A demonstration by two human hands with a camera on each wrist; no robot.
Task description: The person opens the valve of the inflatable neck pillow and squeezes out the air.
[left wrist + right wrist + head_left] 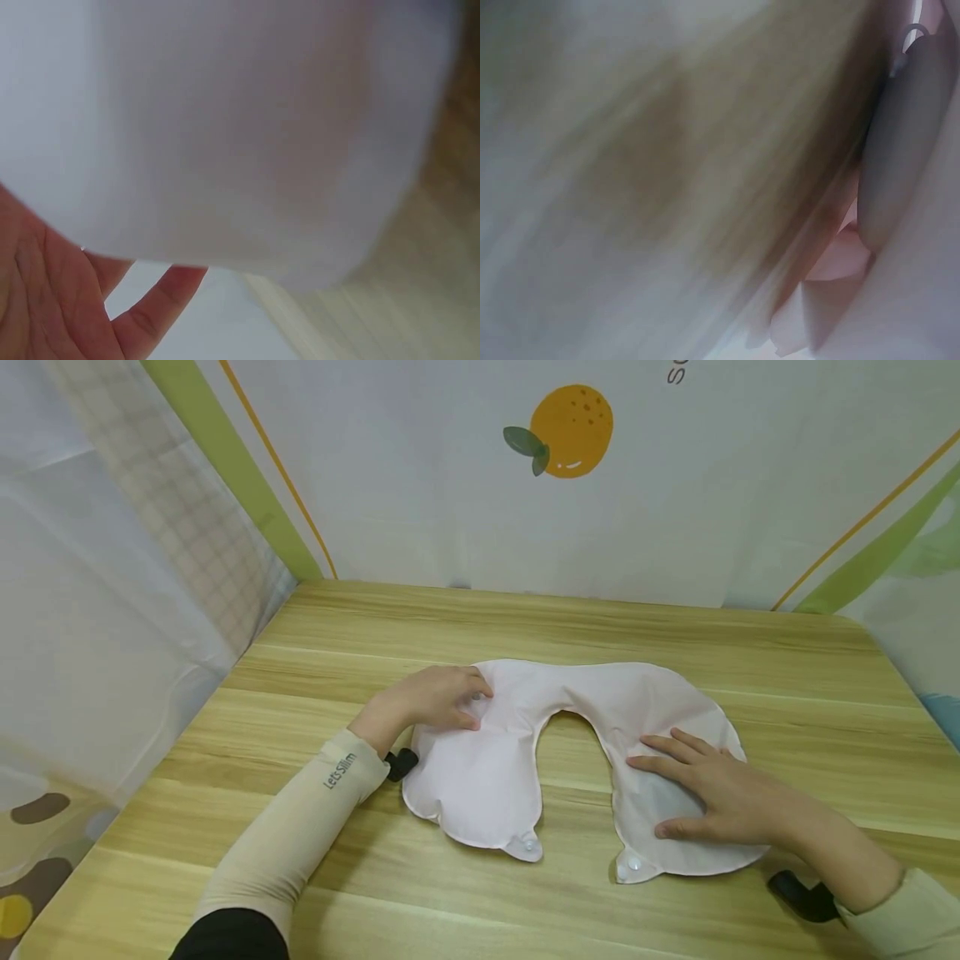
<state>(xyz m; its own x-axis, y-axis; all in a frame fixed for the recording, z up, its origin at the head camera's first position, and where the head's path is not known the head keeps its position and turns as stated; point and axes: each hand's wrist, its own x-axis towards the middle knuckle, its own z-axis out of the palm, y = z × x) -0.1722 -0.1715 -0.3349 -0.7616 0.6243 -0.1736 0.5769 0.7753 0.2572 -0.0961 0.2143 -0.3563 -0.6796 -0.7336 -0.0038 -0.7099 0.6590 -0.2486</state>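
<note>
A pale pink U-shaped neck pillow [480,785] lies on the wooden table with its opening toward me. It looks slack and wrinkled, and a snap button shows on the tab at each end. My left hand [431,696] rests at the upper left edge of the pillow, fingers bent, with a gap between thumb and forefinger. On the right lobe, my right hand [723,797] lies palm down with its fingers spread. The left wrist view has the pillow's blurred edge [225,150] across part of the left palm [52,300].
The wooden table [360,868] carries the pillow. White cloth [420,493] printed with an orange hangs behind it, and more cloth [112,568] hangs at the left. A black wrist fitting [802,897] shows beside the right wrist, another [402,765] by the left.
</note>
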